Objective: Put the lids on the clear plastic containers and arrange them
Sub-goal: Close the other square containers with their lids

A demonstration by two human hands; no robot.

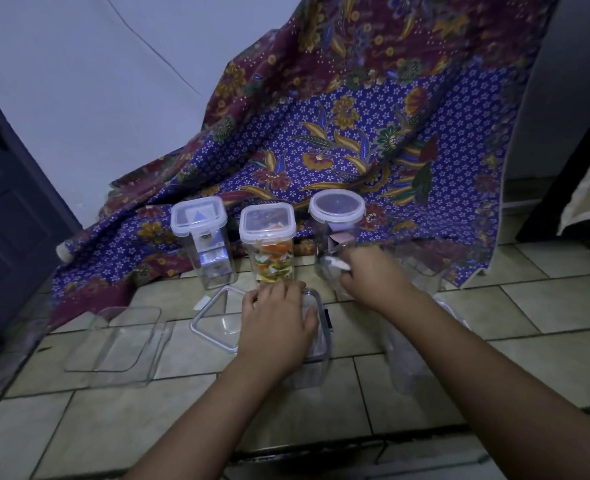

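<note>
Tiled floor (390, 393) meets a batik cloth (356, 133), where three lidded jars stand in a row: left jar (203, 237), middle jar (269, 244), round jar (337, 220). The left hand (276, 323) lies flat, fingers spread, on a fourth container (316, 344). The right hand (373, 275) grips the round jar's base. One loose lid (214, 323) lies alongside.

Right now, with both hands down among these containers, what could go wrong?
Your right hand is at the foot of the tall round container; a nudge might topple it toward the container of colourful scraps. The loose lid lies against your left hand and could get shoved aside. The clear container lying on your right is hard to see and easy to knock.
</note>
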